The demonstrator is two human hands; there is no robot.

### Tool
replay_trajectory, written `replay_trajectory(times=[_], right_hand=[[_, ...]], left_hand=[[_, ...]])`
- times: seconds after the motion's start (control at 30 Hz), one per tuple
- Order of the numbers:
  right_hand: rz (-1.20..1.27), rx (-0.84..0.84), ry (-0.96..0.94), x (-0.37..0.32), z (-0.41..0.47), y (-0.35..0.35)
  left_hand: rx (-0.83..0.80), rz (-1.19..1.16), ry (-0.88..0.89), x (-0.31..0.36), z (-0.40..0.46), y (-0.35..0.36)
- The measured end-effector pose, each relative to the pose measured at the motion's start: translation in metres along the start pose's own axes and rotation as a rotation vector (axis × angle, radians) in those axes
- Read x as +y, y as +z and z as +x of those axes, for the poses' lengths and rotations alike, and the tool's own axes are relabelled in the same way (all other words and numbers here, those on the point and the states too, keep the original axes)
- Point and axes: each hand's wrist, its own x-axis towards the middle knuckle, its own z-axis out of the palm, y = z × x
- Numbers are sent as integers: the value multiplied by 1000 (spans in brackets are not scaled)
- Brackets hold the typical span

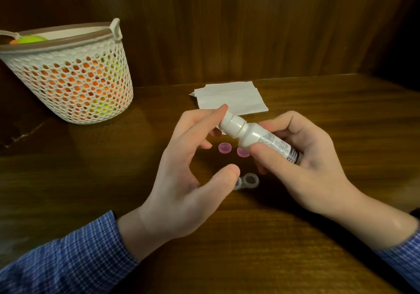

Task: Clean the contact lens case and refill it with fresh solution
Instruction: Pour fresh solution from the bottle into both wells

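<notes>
My right hand grips a small white solution bottle by its body, tilted with the capped end up and to the left. The fingertips of my left hand rest on the bottle's white cap, thumb held apart below. On the wooden table beneath lies the clear lens case with both wells uncovered, partly hidden by my left thumb. Two pink lids lie beside each other just behind it; the right lid is partly covered by the bottle.
Folded white tissues lie at the back of the table, against the wooden wall. A white perforated basket holding orange and green items stands at the far left. The table edge runs along the left.
</notes>
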Motion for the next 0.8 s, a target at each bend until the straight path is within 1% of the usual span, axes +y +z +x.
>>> replay_trajectory(times=[0.1, 0.23, 0.33, 0.4, 0.47, 0.53, 0.63, 0.7, 0.77, 0.8], right_hand=[[12, -17, 23, 2, -1, -1], [98, -43, 92, 3, 4, -2], [144, -156, 226, 4, 12, -7], [192, -246, 339, 6, 16, -16], [202, -266, 396, 7, 21, -30], [157, -241, 348, 6, 25, -46], [65, -187, 211, 4, 29, -70], [-178, -44, 204, 11, 32, -84], [-471, 140, 241, 23, 35, -97], [-575, 206, 271, 29, 35, -103]], left_hand=[[-28, 14, -15, -3, 2, 0], [-65, 21, -16, -4, 3, -4], [-96, 7, -23, -2, 8, -4], [-119, 1, -72, 2, 16, -2], [-149, 44, -107, 7, 27, 2], [-181, 132, -81, 13, 46, 10], [-200, 315, 26, 22, 89, 33], [-238, 471, 96, 23, 118, 56], [-319, 575, 132, 17, 138, 80], [-368, 619, 135, 13, 145, 91]])
